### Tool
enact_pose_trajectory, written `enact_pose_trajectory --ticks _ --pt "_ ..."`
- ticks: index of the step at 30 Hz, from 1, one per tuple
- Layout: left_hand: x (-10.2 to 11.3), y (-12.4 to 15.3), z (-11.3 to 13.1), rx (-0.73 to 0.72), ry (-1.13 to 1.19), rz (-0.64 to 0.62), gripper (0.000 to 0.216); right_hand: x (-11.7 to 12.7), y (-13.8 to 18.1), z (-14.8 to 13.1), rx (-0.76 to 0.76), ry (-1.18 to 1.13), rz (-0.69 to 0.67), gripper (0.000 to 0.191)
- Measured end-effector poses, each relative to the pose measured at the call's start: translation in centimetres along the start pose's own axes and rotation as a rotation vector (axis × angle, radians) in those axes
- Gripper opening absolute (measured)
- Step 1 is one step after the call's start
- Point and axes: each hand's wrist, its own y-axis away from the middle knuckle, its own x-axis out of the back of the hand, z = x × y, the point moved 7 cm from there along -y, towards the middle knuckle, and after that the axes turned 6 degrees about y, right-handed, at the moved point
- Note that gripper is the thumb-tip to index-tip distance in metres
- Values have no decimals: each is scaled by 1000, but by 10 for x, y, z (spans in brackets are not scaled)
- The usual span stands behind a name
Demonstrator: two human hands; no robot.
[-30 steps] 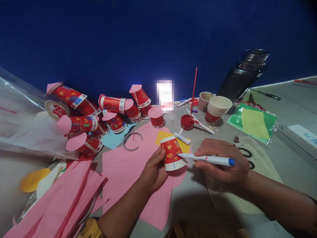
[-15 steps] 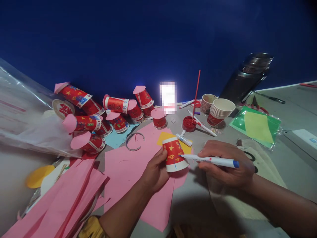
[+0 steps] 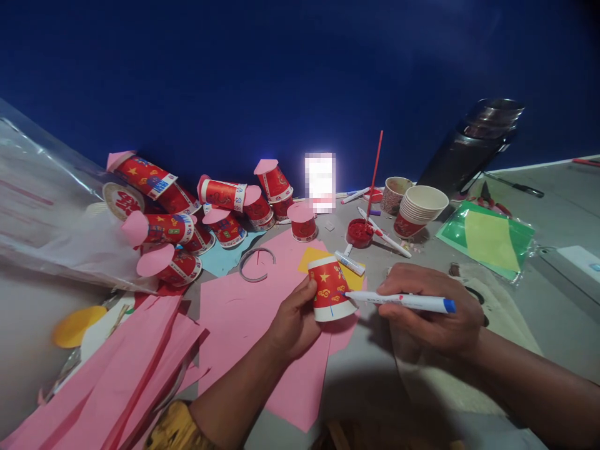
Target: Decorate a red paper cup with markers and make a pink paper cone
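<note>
My left hand is wrapped round a red paper cup with a yellow star, held upside down and tilted, its white rim toward me. My right hand grips a white marker with a blue end cap. The marker's tip touches the cup's side near the rim. Both hands hover over pink paper sheets on the grey table.
A heap of red cups with pink paper tops lies at the back left beside a clear plastic bag. A stack of cups, a red paint pot with a stick, pens, green and yellow paper and a dark metal container stand behind.
The marker tip has stayed at the cup's side, shifting slightly. The view has drifted a little, so things sit a bit further right.
</note>
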Motion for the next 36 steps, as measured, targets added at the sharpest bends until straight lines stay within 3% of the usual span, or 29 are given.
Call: enact_pose_trajectory --ticks 12,23,36 --pt "3 -1 0 14 -27 -11 59 -4 1 -2 45 -92 -75 12" --pt "0 -2 1 -35 -10 -43 47 1 1 -1 6 -5 35 7" --pt "-8 -2 0 -42 -29 -177 44 -3 1 -2 23 -14 8 8"
